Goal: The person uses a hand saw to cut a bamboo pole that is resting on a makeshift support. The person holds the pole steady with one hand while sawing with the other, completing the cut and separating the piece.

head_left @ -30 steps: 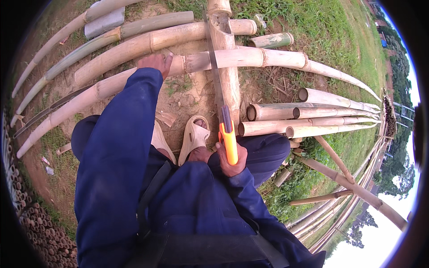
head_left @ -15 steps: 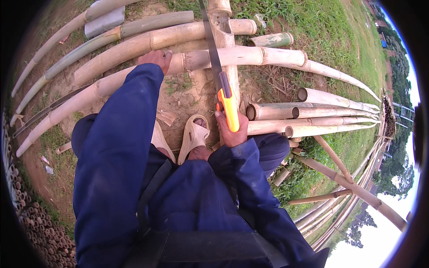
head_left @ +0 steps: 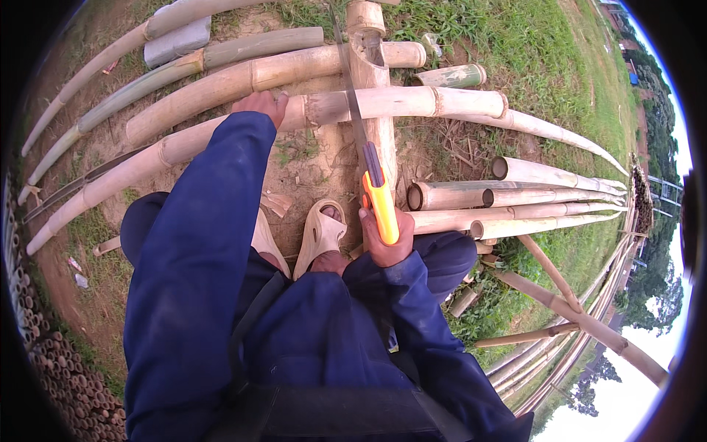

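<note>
My right hand (head_left: 390,241) is wrapped round the yellow-orange handle of a handsaw (head_left: 381,210). The long, thin blade runs away from me across a thick, pale bamboo pole (head_left: 412,102), to the right of a darker band on it. Whether the teeth have cut into the pole cannot be made out. Further left along the same pole rests my left hand (head_left: 261,107), its fingers closed over the top and the thumb apart. Under the pole lies a notched bamboo support (head_left: 381,140), pointing away from me.
Beyond the pole lie more bamboo lengths (head_left: 294,68) and a grey block (head_left: 177,43). Several cut poles (head_left: 449,197) extend to the right of my knee. Bamboo ends are stacked (head_left: 70,376) at lower left. My sandalled foot (head_left: 322,236) is on the dirt below the pole.
My right hand has drawn the saw back toward me, so its handle sits lower and farther from the pole. My left hand keeps its place on the bamboo; the view has shifted slightly.
</note>
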